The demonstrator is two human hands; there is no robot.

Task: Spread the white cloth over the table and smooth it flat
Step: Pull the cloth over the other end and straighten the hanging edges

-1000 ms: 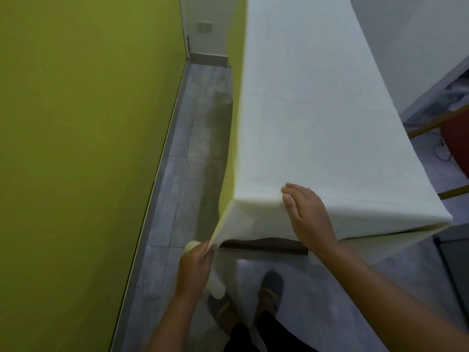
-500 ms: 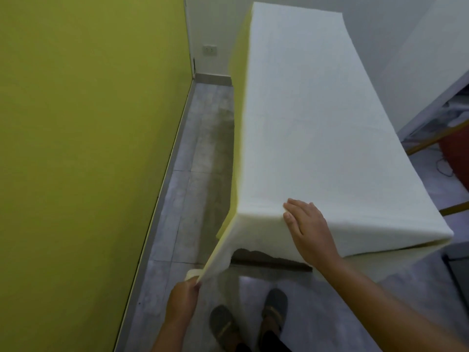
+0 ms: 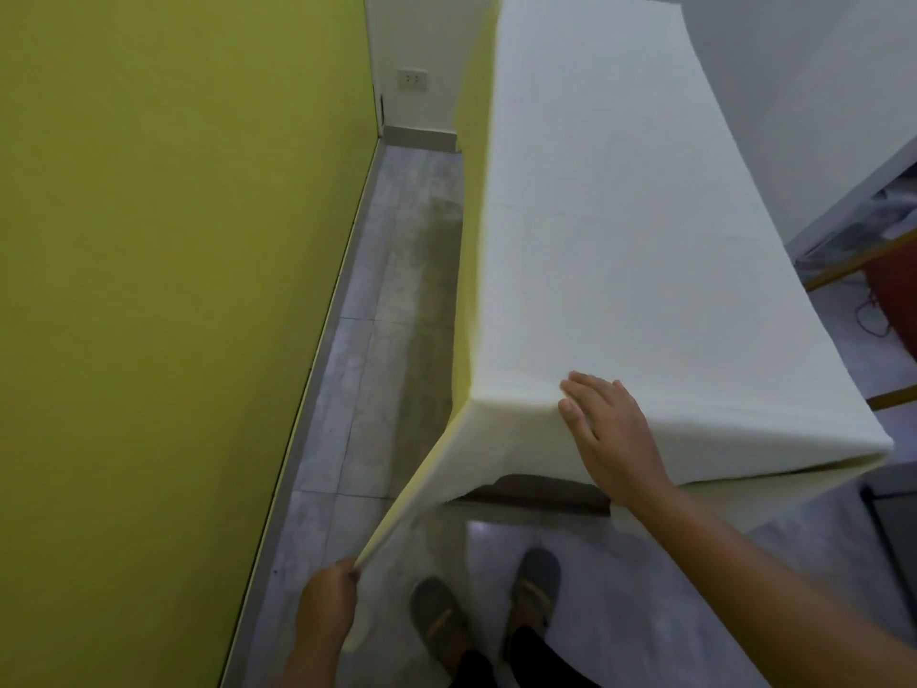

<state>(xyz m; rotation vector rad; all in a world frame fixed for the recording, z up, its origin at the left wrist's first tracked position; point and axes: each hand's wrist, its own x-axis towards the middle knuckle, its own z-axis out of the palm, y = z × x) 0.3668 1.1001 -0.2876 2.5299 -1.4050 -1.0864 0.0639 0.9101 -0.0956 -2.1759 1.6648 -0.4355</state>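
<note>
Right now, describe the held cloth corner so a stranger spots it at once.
Start at the long table under the white cloth, beside the yellow-green wall. From its near left corner a flap runs down to the left hand, which pinches it. Alone among the hanging edges, it is stretched taut outward.

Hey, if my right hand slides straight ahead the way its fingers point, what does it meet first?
Probably nothing but more white cloth. The right hand lies flat at the near end of the table, fingers angled far-left, so it would likely reach the left long edge next.
</note>
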